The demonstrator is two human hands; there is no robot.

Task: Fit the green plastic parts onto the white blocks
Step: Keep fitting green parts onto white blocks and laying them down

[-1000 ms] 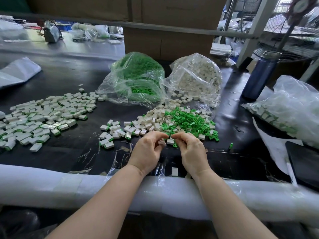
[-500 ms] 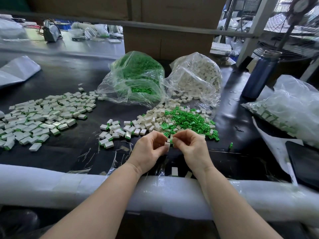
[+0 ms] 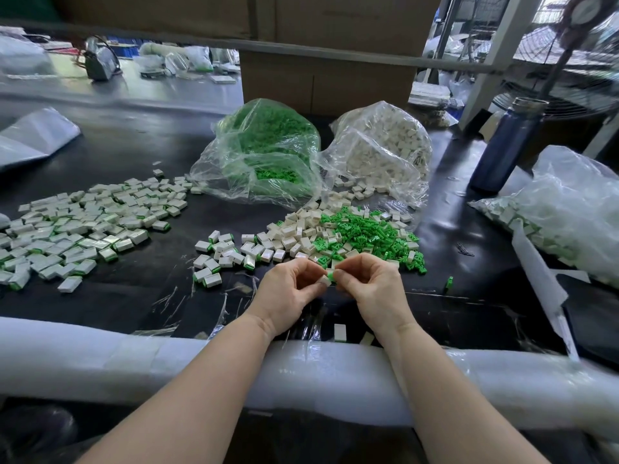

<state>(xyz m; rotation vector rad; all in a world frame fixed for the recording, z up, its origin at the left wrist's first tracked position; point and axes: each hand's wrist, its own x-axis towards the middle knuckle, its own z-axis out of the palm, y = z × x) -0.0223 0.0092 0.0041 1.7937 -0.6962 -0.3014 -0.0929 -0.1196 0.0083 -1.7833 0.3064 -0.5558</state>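
White plastic is showing between your fingertips: your left hand (image 3: 288, 293) is pinching a white block (image 3: 324, 280), and your right hand (image 3: 375, 286) is pinching a green part (image 3: 331, 275) against it, both hands curled just above the black bench (image 3: 134, 296) near its front edge. Beyond them loose green parts (image 3: 365, 234) and white blocks (image 3: 298, 234) are lying mixed mid-bench. Fitted blocks (image 3: 83, 229) are spreading toward the left edge. Two clear bags (image 3: 264, 155) are sitting behind, a blue bottle (image 3: 502, 152) toward the right. Foam padding (image 3: 100, 360) is wrapping the front edge.
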